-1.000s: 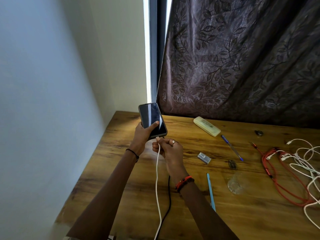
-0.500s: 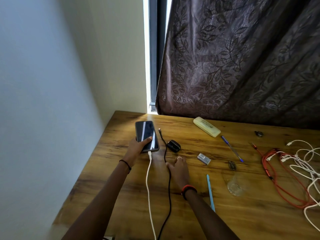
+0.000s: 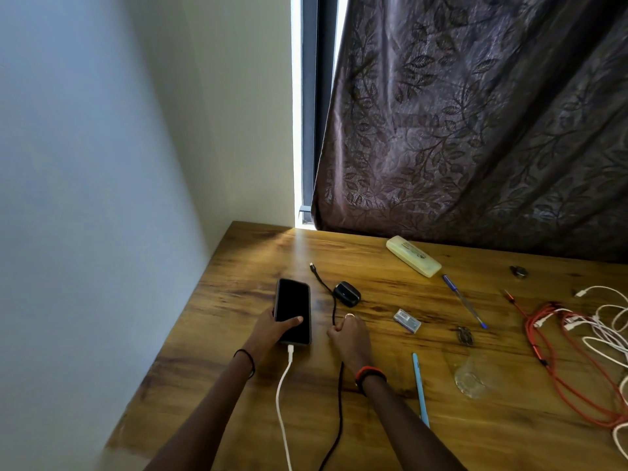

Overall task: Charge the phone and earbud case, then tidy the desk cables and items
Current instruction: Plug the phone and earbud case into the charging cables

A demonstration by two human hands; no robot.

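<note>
Since half a second ago, left hand [image 3: 272, 329] has slid the plugged-in phone [image 3: 293, 311] nearer on the tabletop [image 3: 373, 419], grip steadying it, while right hand [image 3: 348, 338], grip clenched, has gathered the black cable [image 3: 334, 309] for the earbud case [image 3: 347, 294].

Surfaces: wood-grain desk, glossy phone, mixed plastics, sheened cloth.

Desk [image 3: 373, 433] of brown wood-grain finish, smooth, faint sheen near window. Phone [image 3: 293, 311] screen glossy black. White cable [image 3: 282, 402] smooth plastic; black cable [image 3: 334, 433] matt, apparently braided. Earbud case [image 3: 347, 294] glossy black plastic. Curtain [image 3: 475, 130] dark cloth, satin sheen, embossed leaf pattern. Pale case [image 3: 413, 255] matt plastic. Glass [image 3: 474, 377] clear. Orange cable [image 3: 560, 362] matt.
</note>
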